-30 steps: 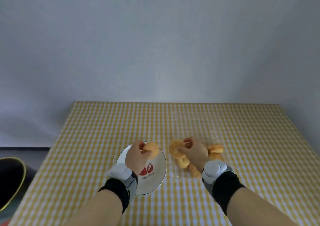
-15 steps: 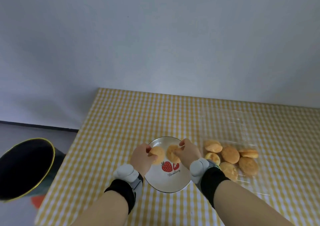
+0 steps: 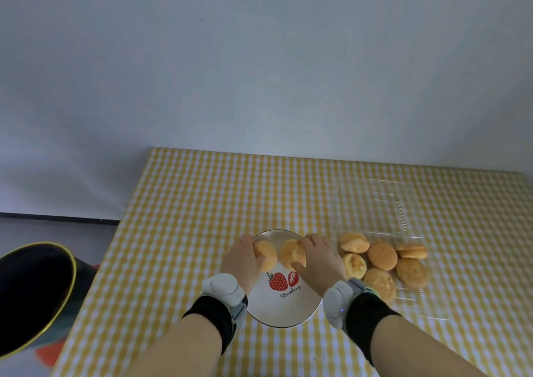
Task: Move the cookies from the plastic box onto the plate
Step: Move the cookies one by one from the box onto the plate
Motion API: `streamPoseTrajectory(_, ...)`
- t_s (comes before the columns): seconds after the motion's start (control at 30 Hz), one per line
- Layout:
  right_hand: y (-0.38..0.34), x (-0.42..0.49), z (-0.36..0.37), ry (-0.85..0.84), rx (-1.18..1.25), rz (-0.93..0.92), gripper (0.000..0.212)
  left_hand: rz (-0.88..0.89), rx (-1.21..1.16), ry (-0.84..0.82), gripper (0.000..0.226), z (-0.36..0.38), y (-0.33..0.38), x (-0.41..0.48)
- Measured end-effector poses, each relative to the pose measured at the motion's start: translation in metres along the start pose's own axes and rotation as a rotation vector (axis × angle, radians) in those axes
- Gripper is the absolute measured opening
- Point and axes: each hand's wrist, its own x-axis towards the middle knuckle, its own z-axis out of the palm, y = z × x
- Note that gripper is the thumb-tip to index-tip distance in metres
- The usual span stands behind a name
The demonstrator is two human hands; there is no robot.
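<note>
A white plate [image 3: 284, 310] with two red strawberries printed on it lies near the table's front edge. My left hand [image 3: 243, 262] holds a golden cookie [image 3: 266, 254] down on the plate's far left part. My right hand [image 3: 318, 261] holds a second cookie [image 3: 290, 254] on the plate beside the first. To the right lies the clear plastic box [image 3: 409, 298] with several cookies [image 3: 381, 255] in it; its lid [image 3: 375, 203] lies open behind it.
The table wears a yellow and white checked cloth [image 3: 202, 218]. A black bin with a yellow rim [image 3: 34, 296] stands on the floor to the left, something orange beneath it. A plain grey wall rises behind the table.
My right hand has carried a cookie from the box leftward onto the plate. Both hands have lowered their cookies onto the plate. The camera view has swung left.
</note>
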Motion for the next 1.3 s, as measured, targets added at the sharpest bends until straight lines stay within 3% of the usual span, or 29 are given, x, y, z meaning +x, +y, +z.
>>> streamPoseTrajectory(0.2, 0.004, -0.007, 0.009, 0.049, -0.117, -0.018, 0.055, 0.142, 0.290, 0.097, 0.056, 0.005, -0.009, -0.008)
streamPoseTrajectory(0.57, 0.001, 0.000, 0.009, 0.052, -0.140, -0.118, 0.050, 0.126, 0.281, 0.086, 0.057, 0.009, -0.024, -0.007)
streamPoseTrajectory(0.77, 0.032, -0.015, -0.007, 0.167, 0.010, -0.067, 0.048, 0.174, 0.255, 0.097, 0.083, 0.018, 0.015, -0.015)
streamPoseTrajectory(0.97, 0.092, -0.027, -0.031, 0.343, 0.091, 0.102, 0.033, 0.262, 0.212, 0.075, 0.063, 0.040, 0.083, -0.026)
streamPoseTrajectory(1.1, 0.144, -0.045, -0.047, 0.279, 0.073, 0.225, 0.033, 0.344, 0.223, -0.011, 0.044, 0.063, 0.108, -0.036)
streamPoseTrajectory(1.2, 0.178, -0.060, -0.051, 0.162, -0.050, 0.193, 0.034, 0.371, 0.210, -0.076, 0.033, 0.083, 0.126, -0.046)
streamPoseTrajectory(1.3, 0.187, -0.069, -0.047, 0.078, -0.165, 0.128, 0.053, 0.355, 0.245, -0.095, 0.034, 0.097, 0.136, -0.051)
